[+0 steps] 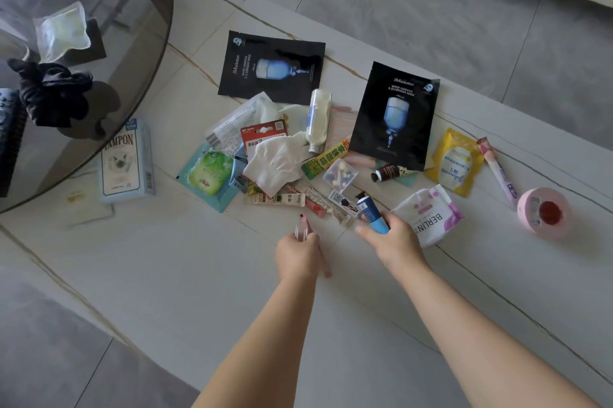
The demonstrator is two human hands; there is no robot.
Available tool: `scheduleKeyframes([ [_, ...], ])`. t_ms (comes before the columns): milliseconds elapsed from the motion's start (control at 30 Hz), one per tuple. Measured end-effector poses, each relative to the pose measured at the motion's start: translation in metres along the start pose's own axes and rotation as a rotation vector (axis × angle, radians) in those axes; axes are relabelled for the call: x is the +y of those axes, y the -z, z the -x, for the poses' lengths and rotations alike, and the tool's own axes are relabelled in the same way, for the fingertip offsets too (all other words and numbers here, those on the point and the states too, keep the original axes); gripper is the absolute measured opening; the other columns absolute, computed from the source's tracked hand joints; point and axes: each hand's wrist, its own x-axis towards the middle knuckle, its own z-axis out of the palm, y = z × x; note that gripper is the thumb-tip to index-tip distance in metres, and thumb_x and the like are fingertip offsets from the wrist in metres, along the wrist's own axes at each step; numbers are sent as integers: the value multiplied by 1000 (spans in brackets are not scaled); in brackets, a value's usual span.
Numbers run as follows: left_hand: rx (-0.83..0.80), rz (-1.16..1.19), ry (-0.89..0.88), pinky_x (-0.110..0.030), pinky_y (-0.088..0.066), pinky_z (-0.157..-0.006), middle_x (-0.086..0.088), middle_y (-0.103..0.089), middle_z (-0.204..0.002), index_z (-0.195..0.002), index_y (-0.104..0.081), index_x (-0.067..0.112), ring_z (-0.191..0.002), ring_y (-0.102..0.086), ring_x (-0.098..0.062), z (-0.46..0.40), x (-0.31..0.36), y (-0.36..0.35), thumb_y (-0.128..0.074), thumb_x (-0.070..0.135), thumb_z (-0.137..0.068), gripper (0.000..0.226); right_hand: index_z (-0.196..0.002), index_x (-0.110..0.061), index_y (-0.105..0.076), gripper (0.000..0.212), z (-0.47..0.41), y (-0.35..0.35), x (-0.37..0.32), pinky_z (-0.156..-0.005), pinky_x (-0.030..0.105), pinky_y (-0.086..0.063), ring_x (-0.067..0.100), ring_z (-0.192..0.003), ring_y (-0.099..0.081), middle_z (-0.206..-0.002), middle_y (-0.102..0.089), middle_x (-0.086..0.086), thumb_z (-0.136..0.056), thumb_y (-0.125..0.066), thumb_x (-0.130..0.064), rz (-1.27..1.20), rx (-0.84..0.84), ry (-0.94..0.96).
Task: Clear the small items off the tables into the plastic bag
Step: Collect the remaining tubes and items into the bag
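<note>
A heap of small items lies on the white marble table [166, 275]: two black face-mask packets [272, 67] [394, 115], a clear bottle [318, 120], white folded cloth [282, 162], a green sachet [209, 172], a yellow sachet [459, 162], a white BERLIN packet [428, 215]. My left hand [297, 256] grips a thin pink clear tube [302, 228] near the heap's front edge. My right hand [393, 241] holds a blue tube [371, 211] with a black cap. No plastic bag is clearly in view.
A round dark glass table [109, 82] overlaps the marble one at the upper left, with a black scrunchie [53, 92] and a clear pouch [61, 30] on it. A tampon box [126, 162] lies left of the heap, a pink roll [544, 211] at right.
</note>
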Motion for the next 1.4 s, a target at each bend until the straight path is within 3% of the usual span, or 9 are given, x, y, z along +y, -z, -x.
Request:
scheduleKeyframes([
  [233, -122, 333, 58, -36, -54, -71, -9, -60, -74, -80, -46, 8, -66, -61, -23, -10, 5, 29, -43, 9, -92, 13, -107, -13, -61, 29, -18, -25, -26, -70, 31, -43, 25, -86, -56, -99, -64, 8, -84, -69, -27, 143, 191, 34],
  [467, -56, 295, 94, -21, -36, -43, -5, -41, -64, -85, -44, 8, -47, -41, -16, -34, 10, 43, -53, 17, -92, 15, -109, -6, -60, 34, -20, -31, -24, -73, 29, -39, 29, -96, -55, -118, -49, 12, -82, -70, -23, 259, 262, 45],
  [667, 24, 371, 97, -16, -31, -37, 0, -55, -136, -94, -54, 9, -45, -40, -15, -49, 26, 29, -67, 37, -84, 33, -112, -9, -55, 37, -22, -28, -19, -67, 30, -38, 27, -95, -54, -116, -50, 7, -83, -69, -27, 345, 189, 67],
  [767, 85, 351, 118, -22, -40, -46, -6, -69, -99, -117, -58, 11, -46, -44, -18, -55, 35, 23, -69, 42, -81, 49, -103, -11, -55, 27, -22, -30, -14, -67, 29, -36, 25, -90, -51, -105, -53, 5, -83, -68, -26, 322, 157, 82],
  [900, 88, 358, 152, -35, -45, -71, -5, -52, -72, -96, -54, 10, -70, -51, -26, -56, 35, 22, -71, 38, -78, 37, -70, -18, -42, 27, -19, -26, -7, -56, 29, -31, 23, -71, -46, -78, -48, 0, -82, -65, -25, 294, 112, 86],
  [1067, -4, 315, 177, -21, -31, -45, -7, -53, -68, -88, -50, 7, -46, -38, -20, -43, 24, 31, -58, 25, -76, 24, -83, -26, -51, 11, -9, -14, -4, -50, 22, -35, 11, -62, -50, -70, -54, -7, -80, -62, -24, 85, 39, 2],
  [1167, -3, 358, 171, -21, -27, -45, -13, -69, -110, -88, -60, -1, -46, -34, -16, -29, 17, 35, -50, 14, -76, 21, -95, -21, -55, 20, -5, -13, -9, -59, 27, -46, 18, -70, -61, -76, -63, 1, -77, -61, -17, -15, -16, -36],
  [1300, -56, 364, 146, -20, -27, -39, -9, -57, -68, -85, -57, -1, -45, -33, -14, -20, 14, 37, -49, 7, -80, 12, -92, -23, -52, 16, -5, -27, -17, -57, 24, -42, 16, -65, -56, -74, -58, -1, -81, -63, -24, 43, -51, -6],
  [1400, -89, 348, 78, -18, -28, -38, -4, -53, -65, -85, -54, 6, -46, -36, -13, -20, 17, 34, -59, 10, -85, 6, -90, -25, -47, 28, -6, -41, -21, -47, 17, -29, 3, -60, -48, -73, -51, -10, -80, -70, -36, 122, -23, 31],
])
